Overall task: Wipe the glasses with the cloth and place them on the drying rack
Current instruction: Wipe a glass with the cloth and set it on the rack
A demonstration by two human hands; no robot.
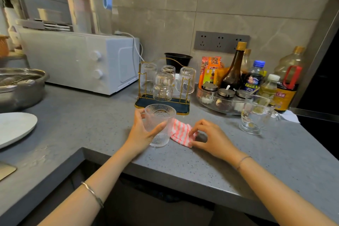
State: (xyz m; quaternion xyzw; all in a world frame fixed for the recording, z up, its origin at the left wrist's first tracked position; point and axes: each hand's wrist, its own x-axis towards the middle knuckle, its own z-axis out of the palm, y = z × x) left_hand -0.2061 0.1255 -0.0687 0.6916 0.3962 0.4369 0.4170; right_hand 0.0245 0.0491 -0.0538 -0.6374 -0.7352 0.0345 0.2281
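Now, head view, left hand: the left hand [141,130] is reaching in from the lower left with the forearm angled up across the counter edge, and it is gripping the ribbed glass [160,124], thumb lying across the near side and fingers curling round the far side.
Ribbed glass: it is standing nearly upright with its mouth up, just in front of the drying rack [143,101]; whether its base is touching the counter [88,126] is not clear.
Right hand: the right hand [211,136] is coming in from the lower right, palm down and wrist low, its curled fingertips and thumb pinching the near edge of the cloth [180,132].
Cloth: the pink-and-white striped piece is lying crumpled on the counter between the two hands, its left part showing behind the held glass.
Drying rack: four glasses [163,86] are hanging upside down on its gold posts.
Glass mug [256,113]: it is standing upright, well to the right of the cloth.
Background: a white microwave [73,60] is sitting to the left of the rack, and sauce bottles [233,71] are crowding the wall to its right.
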